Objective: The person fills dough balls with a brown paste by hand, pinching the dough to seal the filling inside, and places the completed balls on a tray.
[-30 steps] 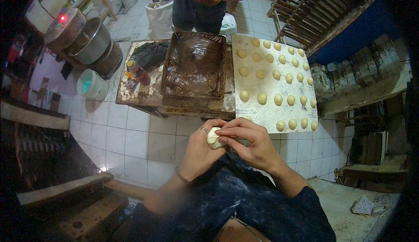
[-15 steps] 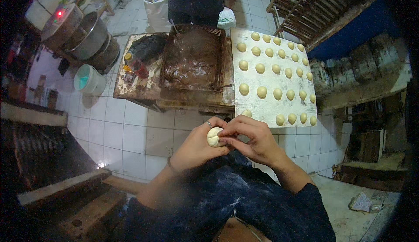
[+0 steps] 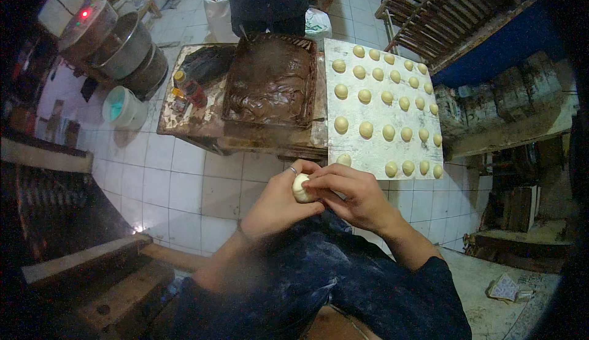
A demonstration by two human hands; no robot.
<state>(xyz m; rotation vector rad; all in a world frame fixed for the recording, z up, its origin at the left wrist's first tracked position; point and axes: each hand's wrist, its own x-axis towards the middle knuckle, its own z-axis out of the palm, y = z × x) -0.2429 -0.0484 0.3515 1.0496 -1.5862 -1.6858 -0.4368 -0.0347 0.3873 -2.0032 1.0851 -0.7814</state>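
A pale dough ball (image 3: 300,188) with creases in its surface sits between my two hands, above my lap. My left hand (image 3: 282,196), with a ring on one finger, curls around it from the left. The fingertips of my right hand (image 3: 353,194) pinch and press its right side. Just beyond, a white floured board (image 3: 362,147) carries rows of smooth round dough balls (image 3: 388,133); my hands partly cover its near left corner. Left of the board stands a tray (image 3: 228,104) of dark brown, glossy filling (image 3: 270,88), with a handle sticking out of it.
The tray rests on a worn table (image 3: 190,125), beside a bottle (image 3: 195,91) of red liquid and a black bag (image 3: 211,64). Another person (image 3: 270,3) stands across the table. At left are a metal mixer bowl (image 3: 126,45) and a white bucket (image 3: 126,110); at far right, slatted racks (image 3: 435,15).
The dough ball has turned slightly in my hands, and my right fingers press further over its side. The person opposite has shifted, and the dough piece in their hand is out of sight.
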